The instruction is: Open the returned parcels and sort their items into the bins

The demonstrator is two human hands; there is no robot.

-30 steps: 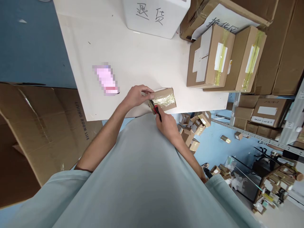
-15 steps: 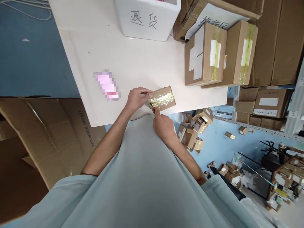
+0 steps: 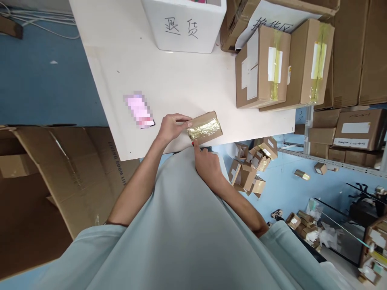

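Note:
A small cardboard box [image 3: 204, 127] with shiny clear-yellow tape across its top lies near the front edge of the white table. My left hand [image 3: 173, 128] pinches its left end between thumb and fingers. At the box's near left corner, my right hand [image 3: 207, 161] is closed with the index finger stretched forward along a small tool with a red part [image 3: 193, 143]. Most of that tool is hidden under the fingers, so its kind does not show. A phone with a blurred pink screen [image 3: 139, 109] rests on the table, left of my left hand.
A white foam bin [image 3: 184, 38] with handwriting stands at the back. Two taped cartons [image 3: 261, 68] sit at the table's right side. Several opened boxes [image 3: 244, 171] lie on the blue floor to the right, and a large carton [image 3: 81, 169] stands at the left.
My right hand has drawn the red tool slightly toward me at the box's near left corner. My left hand keeps its hold. The whole view has shifted a little.

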